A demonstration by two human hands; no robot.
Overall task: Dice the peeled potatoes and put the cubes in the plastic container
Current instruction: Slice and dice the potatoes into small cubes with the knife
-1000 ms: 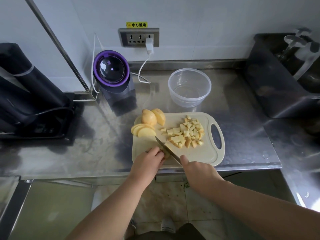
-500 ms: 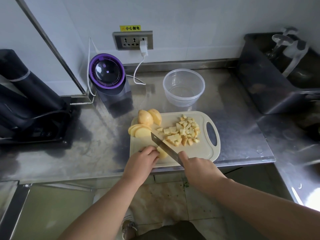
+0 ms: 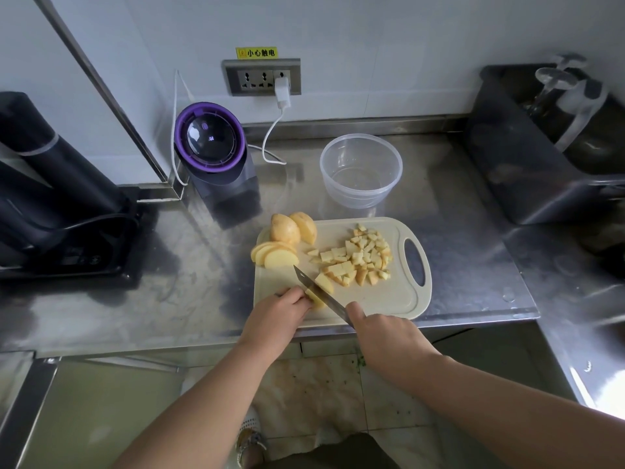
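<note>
A beige cutting board (image 3: 385, 299) lies at the counter's front edge. On it my left hand (image 3: 275, 318) pins a potato piece (image 3: 323, 286) while my right hand (image 3: 385, 336) grips a knife (image 3: 319, 294) whose blade rests on that piece. A heap of potato cubes (image 3: 358, 257) covers the board's right half. Potato slices (image 3: 272, 254) and two potato chunks (image 3: 292, 227) sit at the board's far left corner. The clear plastic container (image 3: 361, 170) stands behind the board with nothing visible inside.
A purple-rimmed appliance (image 3: 213, 147) stands at the back left, with a white cable (image 3: 270, 137) running to a wall socket (image 3: 261, 77). A dark bin (image 3: 527, 154) holding glassware fills the right. A black device (image 3: 44, 184) sits at the far left.
The knife blade has shifted slightly along the held potato piece between cuts. My left hand keeps its hold; the cube heap is unchanged.
</note>
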